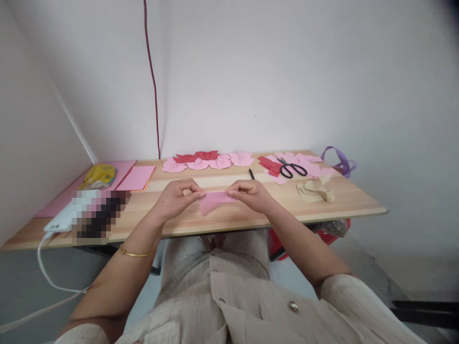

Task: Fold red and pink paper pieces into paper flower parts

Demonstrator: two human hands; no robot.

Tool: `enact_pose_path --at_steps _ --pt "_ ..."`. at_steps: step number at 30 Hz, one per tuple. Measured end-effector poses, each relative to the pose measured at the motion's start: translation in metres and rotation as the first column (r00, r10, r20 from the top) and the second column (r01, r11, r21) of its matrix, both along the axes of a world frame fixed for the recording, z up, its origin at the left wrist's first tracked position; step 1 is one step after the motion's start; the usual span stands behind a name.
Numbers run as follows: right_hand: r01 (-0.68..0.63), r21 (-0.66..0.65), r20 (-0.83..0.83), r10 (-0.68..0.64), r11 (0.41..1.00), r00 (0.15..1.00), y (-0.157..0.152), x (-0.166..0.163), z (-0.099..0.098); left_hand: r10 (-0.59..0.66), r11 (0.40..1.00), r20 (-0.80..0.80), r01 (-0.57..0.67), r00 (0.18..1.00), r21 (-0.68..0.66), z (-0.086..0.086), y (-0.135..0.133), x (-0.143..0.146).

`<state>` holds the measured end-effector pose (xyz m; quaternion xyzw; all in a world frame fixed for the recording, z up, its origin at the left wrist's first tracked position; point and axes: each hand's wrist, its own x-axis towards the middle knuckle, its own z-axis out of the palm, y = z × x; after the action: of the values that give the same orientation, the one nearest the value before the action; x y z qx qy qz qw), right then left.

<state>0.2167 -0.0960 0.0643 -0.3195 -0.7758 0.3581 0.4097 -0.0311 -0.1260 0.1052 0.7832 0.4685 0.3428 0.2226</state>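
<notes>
A small sheet of pink paper [217, 199] is stretched between my two hands above the front part of the table. My left hand [180, 197] pinches its upper left corner between thumb and forefinger. At the upper right corner, my right hand [251, 195] pinches it the same way. The sheet's lower left side hangs a little lower and looks slightly blurred. Just beyond my right hand lies a black pen [251, 174]. Behind both hands, a row of cut pink paper shapes [198, 164] and red paper shapes [207, 155] rests near the wall.
Black-handled scissors [293, 169] lie on pink and red paper pieces [269, 166] at the back right. Crumpled tan paper [315, 190] and a purple ribbon [344, 162] are further right. On the left are pink sheets [136, 177], a yellow packet [99, 176] and a white power bank [70, 210] with a cable.
</notes>
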Motion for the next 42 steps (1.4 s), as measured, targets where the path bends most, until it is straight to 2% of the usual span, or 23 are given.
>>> enact_pose_path --at_steps 3,11,13,15,18,22,28,32,35,36,39,40,42 --pt "-0.030 -0.027 0.042 0.031 0.999 0.999 0.002 0.001 0.001 0.008 1.000 -0.012 -0.008 1.000 -0.014 0.001 0.001 -0.003" --pt "-0.208 -0.045 0.195 0.212 0.977 0.958 0.008 0.013 0.008 -0.065 0.997 -0.071 0.062 0.995 -0.039 0.001 0.008 -0.010" --pt "-0.189 0.015 0.218 0.181 0.982 0.959 0.011 0.011 0.011 -0.090 0.996 -0.092 0.089 0.992 -0.013 0.003 0.011 -0.006" --pt "-0.168 0.136 0.256 0.129 0.976 0.958 0.014 0.003 0.016 -0.115 0.993 -0.125 0.119 0.986 0.026 0.006 0.013 -0.001" --pt "-0.248 0.310 0.365 0.126 0.918 0.923 0.018 -0.014 0.024 -0.144 0.985 -0.185 0.158 0.972 0.065 0.013 0.016 0.007" --pt "-0.227 0.365 0.466 0.034 0.903 0.884 0.018 -0.024 0.024 -0.139 0.986 -0.240 0.156 0.961 0.053 0.020 0.017 0.005" --pt "-0.235 0.300 0.502 0.057 0.925 0.863 0.008 0.006 0.011 -0.212 0.977 -0.334 0.199 0.918 -0.073 0.028 0.021 -0.013" --pt "-0.101 0.258 0.471 -0.034 0.961 0.881 0.005 0.018 0.013 -0.213 0.975 -0.454 0.156 0.865 -0.160 0.039 0.031 -0.021" --pt "0.005 0.195 0.341 -0.072 0.981 0.937 0.002 0.002 0.018 -0.309 0.949 -0.506 0.221 0.805 -0.226 0.043 0.040 -0.014" --pt "-0.005 0.166 0.308 -0.047 0.986 0.950 0.001 -0.008 0.019 -0.351 0.934 -0.517 0.256 0.780 -0.248 0.043 0.042 -0.009" --pt "-0.176 0.033 0.270 0.161 0.984 0.949 0.001 -0.035 0.015 -0.414 0.910 -0.528 0.319 0.741 -0.266 0.041 0.049 0.005" --pt "-0.196 -0.011 0.246 0.192 0.981 0.950 0.002 -0.040 0.012 -0.409 0.912 -0.519 0.320 0.751 -0.256 0.041 0.050 0.007" --pt "-0.162 -0.104 0.153 0.176 0.981 0.972 0.007 -0.046 0.002 -0.316 0.948 -0.463 0.266 0.828 -0.173 0.038 0.052 0.005"
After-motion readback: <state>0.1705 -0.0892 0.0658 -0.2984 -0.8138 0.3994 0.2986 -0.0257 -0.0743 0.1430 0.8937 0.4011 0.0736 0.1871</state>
